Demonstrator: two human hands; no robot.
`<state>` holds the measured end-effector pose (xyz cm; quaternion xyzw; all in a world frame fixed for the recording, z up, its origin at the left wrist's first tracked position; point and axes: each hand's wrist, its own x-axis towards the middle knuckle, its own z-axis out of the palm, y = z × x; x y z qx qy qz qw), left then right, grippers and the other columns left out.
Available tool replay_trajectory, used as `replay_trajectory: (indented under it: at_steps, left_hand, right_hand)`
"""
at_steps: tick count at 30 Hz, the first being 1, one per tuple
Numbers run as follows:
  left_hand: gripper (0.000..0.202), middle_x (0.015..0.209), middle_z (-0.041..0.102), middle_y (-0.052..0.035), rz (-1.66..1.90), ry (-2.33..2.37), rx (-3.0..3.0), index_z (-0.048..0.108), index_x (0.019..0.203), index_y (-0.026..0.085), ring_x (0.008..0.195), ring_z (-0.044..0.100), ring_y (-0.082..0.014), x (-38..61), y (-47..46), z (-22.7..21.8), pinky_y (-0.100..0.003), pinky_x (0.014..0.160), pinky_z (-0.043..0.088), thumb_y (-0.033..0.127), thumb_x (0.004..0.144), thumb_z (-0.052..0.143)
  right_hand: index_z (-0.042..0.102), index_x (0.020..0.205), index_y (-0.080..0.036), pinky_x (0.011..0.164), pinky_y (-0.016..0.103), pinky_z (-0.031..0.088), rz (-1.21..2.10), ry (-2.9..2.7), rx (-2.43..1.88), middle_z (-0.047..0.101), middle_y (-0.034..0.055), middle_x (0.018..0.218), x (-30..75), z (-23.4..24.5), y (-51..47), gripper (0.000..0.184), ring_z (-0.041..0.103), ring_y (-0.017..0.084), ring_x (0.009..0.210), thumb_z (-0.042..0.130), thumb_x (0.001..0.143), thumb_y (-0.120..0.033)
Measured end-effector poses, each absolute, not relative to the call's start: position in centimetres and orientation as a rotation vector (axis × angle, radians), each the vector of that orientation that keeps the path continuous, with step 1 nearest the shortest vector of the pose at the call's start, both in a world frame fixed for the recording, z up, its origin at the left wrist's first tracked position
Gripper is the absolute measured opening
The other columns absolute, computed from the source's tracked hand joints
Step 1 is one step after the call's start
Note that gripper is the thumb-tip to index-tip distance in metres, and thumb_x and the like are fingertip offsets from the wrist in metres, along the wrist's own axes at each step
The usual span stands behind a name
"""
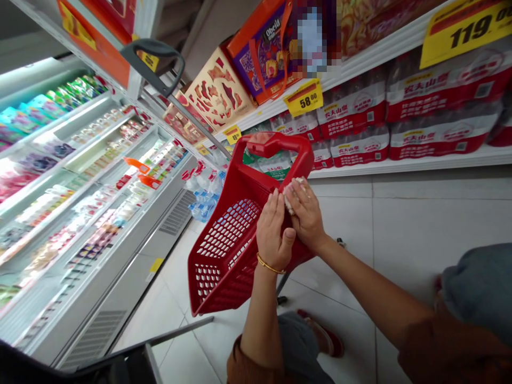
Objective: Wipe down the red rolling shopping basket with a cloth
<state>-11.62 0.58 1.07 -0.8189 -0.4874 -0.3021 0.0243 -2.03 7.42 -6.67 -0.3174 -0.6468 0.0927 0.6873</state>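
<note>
A red plastic shopping basket [224,240] with perforated walls hangs tilted in front of me, its handle frame [302,152] at the top. My left hand [276,229], with a gold bracelet at the wrist, lies on the near rim, fingers stretched and thumb apart. Beside it, my right hand [306,213] presses a crumpled whitish cloth [289,205] against the same rim. Most of the cloth is hidden under the right fingers. Behind the basket rises a metal pole with a dark grey handle [156,56].
Shrink-wrapped bottle packs [356,122] and gift boxes [264,58] fill the shelf ahead. An open refrigerated case [88,186] runs along the left. Bottles [206,192] stand beyond the basket. A metal bar [180,330] crosses the lower left. Tiled floor [416,224] lies at right.
</note>
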Motion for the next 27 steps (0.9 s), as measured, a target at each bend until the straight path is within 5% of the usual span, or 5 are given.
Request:
replay_trajectory:
  at_steps: [16, 27]
  left_hand:
    - [0.075, 0.155, 0.032, -0.0161, -0.925, -1.479, -2.509, 0.031, 0.149, 0.013, 0.145, 0.029, -0.0252, -11.9, 0.8, 1.1, -0.044, 0.118, 0.024, 0.062, 0.096, 0.011]
    - [0.073, 0.155, 0.033, -0.0132, -0.93, -1.466, -2.484, 0.031, 0.149, 0.015, 0.144, 0.031, -0.0236, -11.9, 1.0, 1.0, -0.042, 0.117, 0.027, 0.06, 0.097, 0.009]
  right_hand:
    - [0.026, 0.151, -0.027, 0.114, 0.057, 0.037, 0.059, -1.483, -0.64, 0.048, 0.0112, 0.146, -3.6, -13.7, 5.7, 0.058, 0.043, 0.023, 0.138, 0.042, 0.097, -0.013]
    - [0.021, 0.152, -0.026, 0.111, 0.058, 0.04, 0.071, -1.563, -0.699, 0.044, 0.013, 0.149, -3.8, -18.8, 4.5, 0.065, 0.037, 0.025, 0.141, 0.04, 0.094, -0.003]
